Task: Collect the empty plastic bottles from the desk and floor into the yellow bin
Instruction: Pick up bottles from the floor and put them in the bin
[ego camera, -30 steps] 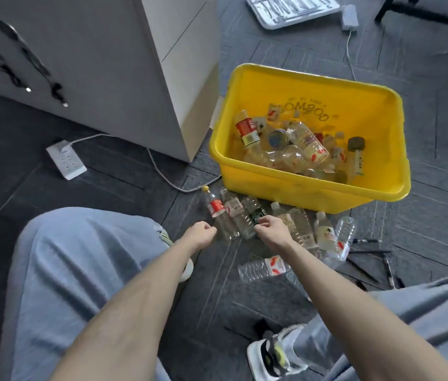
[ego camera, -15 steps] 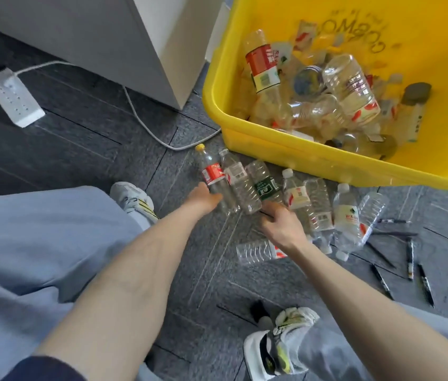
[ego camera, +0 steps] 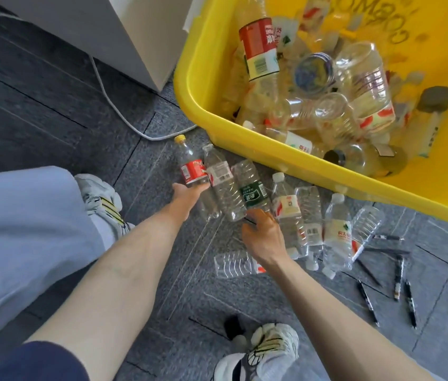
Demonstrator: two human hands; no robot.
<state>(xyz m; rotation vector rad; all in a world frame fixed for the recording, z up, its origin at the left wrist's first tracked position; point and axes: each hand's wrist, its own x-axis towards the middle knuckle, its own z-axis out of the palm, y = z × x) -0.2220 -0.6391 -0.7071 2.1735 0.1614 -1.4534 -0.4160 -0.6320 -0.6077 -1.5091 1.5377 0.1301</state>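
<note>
Left hand (ego camera: 187, 195) wraps the red-labelled bottle (ego camera: 193, 171) just below its label. Right hand (ego camera: 264, 237) curls at the base of the green-labelled bottle (ego camera: 253, 189); I cannot tell whether it has closed. Both bottles lie lengthwise, necks pointing beyond the fingers toward the yellow bin (ego camera: 203, 100) just ahead.

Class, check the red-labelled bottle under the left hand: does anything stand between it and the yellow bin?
Nothing visible blocks it. The left hand is on the red-labelled bottle. Only floor and a flat white cable lie between the bottle and the open-topped yellow bin.
</note>
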